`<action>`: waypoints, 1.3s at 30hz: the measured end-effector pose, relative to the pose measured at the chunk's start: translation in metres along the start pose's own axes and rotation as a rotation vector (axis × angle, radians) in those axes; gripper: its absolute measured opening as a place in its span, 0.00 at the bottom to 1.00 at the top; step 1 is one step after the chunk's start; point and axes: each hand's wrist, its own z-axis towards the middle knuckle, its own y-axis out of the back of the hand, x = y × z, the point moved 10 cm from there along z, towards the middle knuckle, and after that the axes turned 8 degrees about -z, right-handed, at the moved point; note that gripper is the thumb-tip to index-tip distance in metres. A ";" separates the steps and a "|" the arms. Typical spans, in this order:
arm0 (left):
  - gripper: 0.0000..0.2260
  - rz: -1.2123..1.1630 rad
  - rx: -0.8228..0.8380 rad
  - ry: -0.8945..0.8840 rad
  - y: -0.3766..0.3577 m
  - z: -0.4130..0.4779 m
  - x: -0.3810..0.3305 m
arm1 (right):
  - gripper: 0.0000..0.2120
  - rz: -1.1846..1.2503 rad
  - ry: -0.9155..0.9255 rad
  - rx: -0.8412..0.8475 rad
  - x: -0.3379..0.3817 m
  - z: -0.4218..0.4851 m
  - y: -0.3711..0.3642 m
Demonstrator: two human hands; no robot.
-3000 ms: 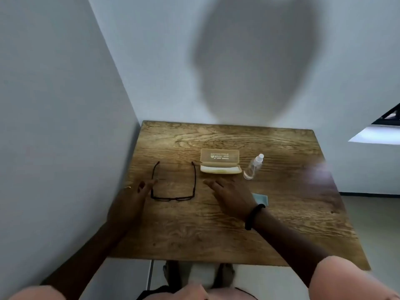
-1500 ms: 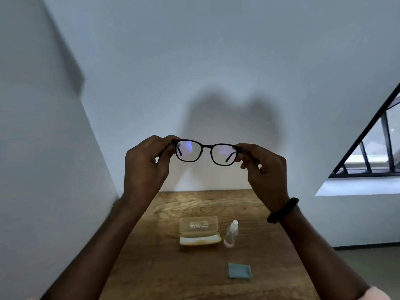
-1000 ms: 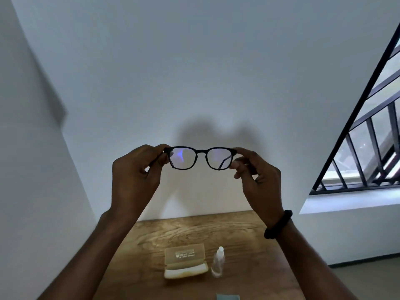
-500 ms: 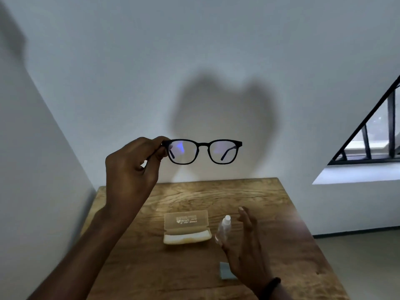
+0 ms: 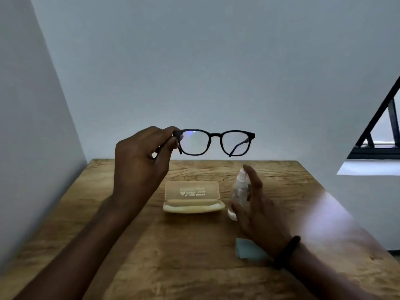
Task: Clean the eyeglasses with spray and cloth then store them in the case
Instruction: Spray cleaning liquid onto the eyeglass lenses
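Note:
My left hand (image 5: 140,167) holds black-framed eyeglasses (image 5: 214,145) up above the table, pinching the left hinge, lenses facing me and temples unfolded. My right hand (image 5: 257,211) is low over the table with its fingers spread around the clear spray bottle (image 5: 239,191). The thumb is at the bottle's base and the index finger reaches up beside the cap. The bottle still stands on the table. A beige glasses case (image 5: 192,198) lies open just left of the bottle. A light blue cloth (image 5: 246,251) lies flat under my right wrist, partly hidden by it.
The wooden table (image 5: 129,267) sits in a corner, with white walls to the left and behind. A barred window (image 5: 381,137) is at the right. A black band is on my right wrist.
My right hand let go of the glasses, dropped to the table and reached the spray bottle. My left hand alone holds the glasses up. The view tilted down toward the table.

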 end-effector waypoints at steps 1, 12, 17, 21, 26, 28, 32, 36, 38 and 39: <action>0.05 -0.005 -0.009 0.013 0.007 -0.005 -0.006 | 0.42 0.008 0.011 0.002 0.002 0.001 0.000; 0.06 0.026 -0.103 -0.022 0.092 -0.027 -0.076 | 0.38 -0.090 -0.042 -0.055 0.027 -0.003 0.019; 0.06 0.049 -0.121 -0.062 0.107 -0.023 -0.096 | 0.40 -0.017 -0.034 -0.187 0.050 -0.013 0.061; 0.06 0.060 -0.128 -0.099 0.107 -0.021 -0.108 | 0.41 0.103 -0.008 -0.393 0.081 -0.023 0.127; 0.06 0.081 -0.144 -0.126 0.105 -0.018 -0.115 | 0.39 0.299 0.139 -0.621 0.132 -0.046 0.203; 0.06 0.091 -0.148 -0.133 0.105 -0.018 -0.117 | 0.37 0.284 0.228 -0.644 0.159 -0.054 0.218; 0.06 0.124 -0.145 -0.150 0.106 -0.018 -0.120 | 0.34 0.135 0.374 -0.504 0.214 -0.056 0.206; 0.06 0.158 -0.146 -0.164 0.114 -0.019 -0.121 | 0.33 -0.011 0.416 -0.377 0.243 -0.050 0.174; 0.06 0.168 -0.148 -0.171 0.119 -0.019 -0.120 | 0.33 -0.038 0.409 -0.358 0.249 -0.047 0.167; 0.06 0.176 -0.151 -0.173 0.122 -0.018 -0.119 | 0.33 -0.038 0.404 -0.360 0.251 -0.045 0.166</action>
